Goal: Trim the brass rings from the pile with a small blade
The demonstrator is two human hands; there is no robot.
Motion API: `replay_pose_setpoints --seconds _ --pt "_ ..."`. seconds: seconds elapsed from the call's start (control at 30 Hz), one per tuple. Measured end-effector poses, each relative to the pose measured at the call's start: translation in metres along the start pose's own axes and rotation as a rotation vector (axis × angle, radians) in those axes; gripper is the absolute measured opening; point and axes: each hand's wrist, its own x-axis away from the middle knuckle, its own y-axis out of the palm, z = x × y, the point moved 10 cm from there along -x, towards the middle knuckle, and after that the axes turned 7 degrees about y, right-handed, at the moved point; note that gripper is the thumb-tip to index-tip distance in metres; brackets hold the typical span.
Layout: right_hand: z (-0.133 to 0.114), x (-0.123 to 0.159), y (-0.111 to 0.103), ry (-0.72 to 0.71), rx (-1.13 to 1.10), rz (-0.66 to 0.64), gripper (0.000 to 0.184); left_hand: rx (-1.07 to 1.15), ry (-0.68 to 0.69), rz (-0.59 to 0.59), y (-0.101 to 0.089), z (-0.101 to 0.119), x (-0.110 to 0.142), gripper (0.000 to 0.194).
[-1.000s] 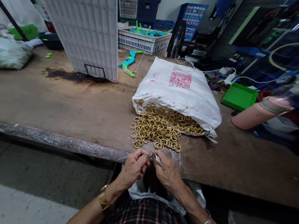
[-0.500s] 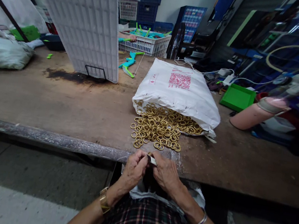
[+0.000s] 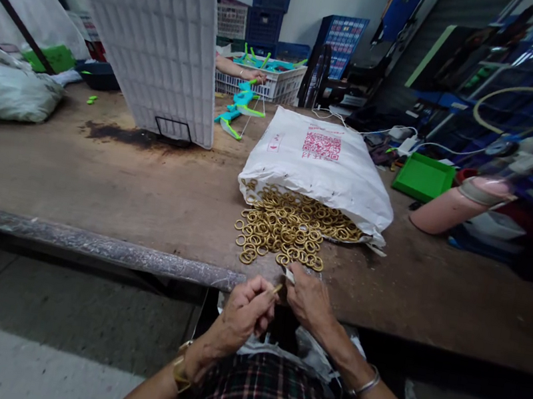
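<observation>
My left hand is closed at the table's front edge, with a gold ring pinched between thumb and fingers. Just right of it, my right hand is closed on a small flat white tool; its exact kind is hard to make out, and the fingers cover part of it. A pile of gold rings lies directly beyond both hands. The rings spill from the open mouth of a white sack with red printing, which rests on its side.
The wooden table carries an upright white ribbed panel. Behind it, a co-worker's hand is at blue-green toy bows, near a white crate. On the right are a green tray and a pink bottle.
My hands have moved apart: the right went forward and right with the white tool, the left slightly back toward me. The co-worker's hand has come out further right, with another toy bow.
</observation>
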Motion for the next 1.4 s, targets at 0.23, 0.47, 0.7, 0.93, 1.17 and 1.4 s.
replay_pose_setpoints --seconds 0.23,0.47,0.7,0.93,1.17,1.4 --pt "0.001 -0.013 -0.008 0.002 -0.069 0.114 0.016 0.164 -0.035 0.075 -0.014 -0.011 -0.007 0.033" --pt "0.001 -0.021 -0.002 0.059 0.053 0.1 0.013 0.283 -0.041 0.136 -0.027 -0.02 -0.011 0.026" --pt "0.002 -0.019 0.0 0.013 0.048 0.103 0.014 0.431 -0.135 0.104 -0.025 -0.029 -0.013 0.024" --pt "0.005 -0.014 -0.001 -0.027 -0.056 0.085 0.016 0.445 -0.153 0.198 -0.034 -0.035 -0.011 0.023" --pt "0.014 -0.022 -0.008 0.046 -0.234 0.136 0.02 0.382 -0.154 0.243 -0.036 -0.035 -0.016 0.025" --pt "0.003 -0.026 -0.008 0.078 -0.093 0.078 0.019 0.354 -0.165 0.241 -0.036 -0.035 -0.017 0.025"
